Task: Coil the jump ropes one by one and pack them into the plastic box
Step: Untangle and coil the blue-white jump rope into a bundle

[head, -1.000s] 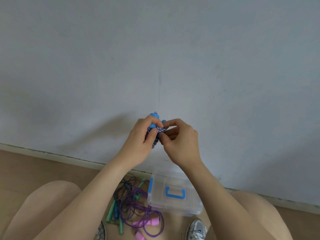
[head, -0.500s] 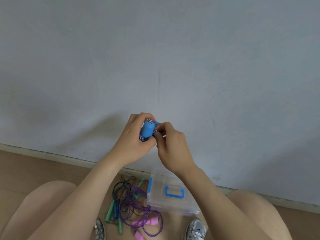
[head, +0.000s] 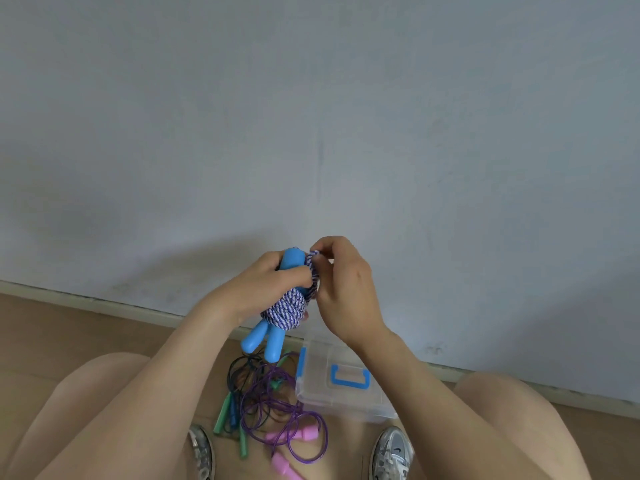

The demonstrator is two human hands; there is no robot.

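Gripping blue rope [head: 287,306], left hand [head: 261,284]; right hand [head: 346,289] pinching its end | tangled ropes [head: 273,403] beside plastic box [head: 346,400]

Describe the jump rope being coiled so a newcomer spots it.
Against the grey wall, find the raised hands. The left hand grips the blue-handled rope, wound in purple-white cord; the right hand pinches its cord. Floor ropes lie loose, with green or pink handles.

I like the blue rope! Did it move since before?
Yes. The blue rope came down closer to the plastic box, and its handles now poke downward.
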